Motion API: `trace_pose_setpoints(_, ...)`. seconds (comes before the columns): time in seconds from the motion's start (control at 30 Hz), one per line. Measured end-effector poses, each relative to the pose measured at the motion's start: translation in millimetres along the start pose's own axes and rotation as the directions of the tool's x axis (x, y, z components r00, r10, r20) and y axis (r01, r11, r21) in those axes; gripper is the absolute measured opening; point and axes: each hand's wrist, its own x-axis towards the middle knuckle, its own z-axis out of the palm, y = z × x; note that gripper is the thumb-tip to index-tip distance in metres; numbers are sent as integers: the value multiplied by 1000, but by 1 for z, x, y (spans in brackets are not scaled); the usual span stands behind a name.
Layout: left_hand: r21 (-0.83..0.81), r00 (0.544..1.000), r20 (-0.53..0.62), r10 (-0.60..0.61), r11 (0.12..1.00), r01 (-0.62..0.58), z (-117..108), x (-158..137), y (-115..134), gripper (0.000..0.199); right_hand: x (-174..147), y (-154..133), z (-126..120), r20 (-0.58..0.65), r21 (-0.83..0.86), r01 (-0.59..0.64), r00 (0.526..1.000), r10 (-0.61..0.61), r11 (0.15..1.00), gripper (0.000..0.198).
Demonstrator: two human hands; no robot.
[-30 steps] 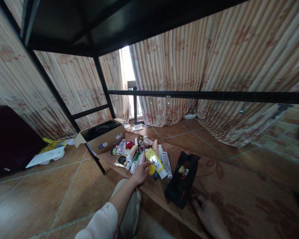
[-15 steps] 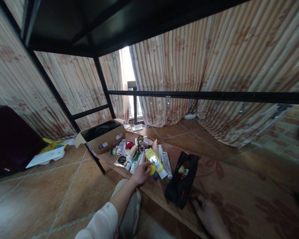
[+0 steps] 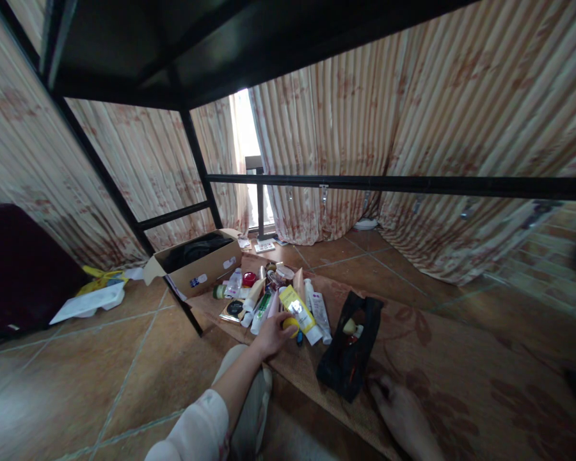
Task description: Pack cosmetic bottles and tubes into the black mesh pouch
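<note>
L hand (image 3: 269, 334) curled around small yellow item (image 3: 289, 324), grip partly hidden | item at 6 o'clock of yellow tube (image 3: 300, 312), within toiletry pile | R hand (image 3: 403, 416) spread flat on mat (image 3: 461, 384), likely bracing, at 5 o'clock of black pouch (image 3: 348, 358)

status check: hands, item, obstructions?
Left hand fingers on small yellow round item. Right hand flat on mat beside black pouch. Tubes crowd the item.

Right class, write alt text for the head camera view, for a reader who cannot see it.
A person's left hand grips a small yellow item among cosmetic tubes on a woven mat; the right hand rests flat by a black pouch. A cardboard box and striped curtains lie behind.
</note>
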Motion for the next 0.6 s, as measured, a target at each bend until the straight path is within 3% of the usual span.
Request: trace_pose_setpoints(0.6,-21,1000,15,2,1000,-2,0,0,-3,34,2,2,1,12,-30,-16,1000,16,999,40)
